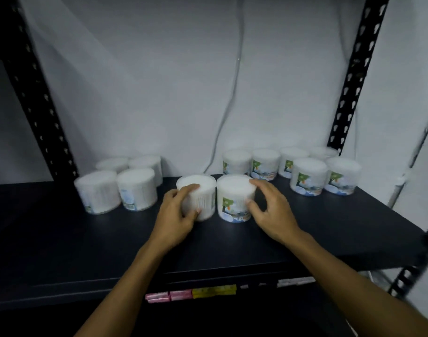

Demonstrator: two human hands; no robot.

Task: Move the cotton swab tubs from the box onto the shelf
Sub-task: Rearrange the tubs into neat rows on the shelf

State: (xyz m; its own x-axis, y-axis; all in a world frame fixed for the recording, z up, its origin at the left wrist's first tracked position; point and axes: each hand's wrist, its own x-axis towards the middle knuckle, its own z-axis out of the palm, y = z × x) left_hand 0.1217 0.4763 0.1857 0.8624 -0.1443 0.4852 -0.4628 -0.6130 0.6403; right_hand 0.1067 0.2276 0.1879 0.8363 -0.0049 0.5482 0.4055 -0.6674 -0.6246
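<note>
Two cotton swab tubs stand upright and side by side at the middle of the dark shelf (pixel 329 229), between a left cluster of tubs (pixel 118 186) and a right cluster of tubs (pixel 293 171) near the far wall. The left hand (pixel 176 212) curls its grip round the left tub (pixel 199 197), fingers over the lid and thumb on the near wall; the right hand (pixel 269 210) holds the right tub (pixel 235 198) the same way, though its grip looks looser. The box is out of view. To place well, settle each base flat, keep the labels facing near, align with the rows, then release straight back without nudging neighbours
</note>
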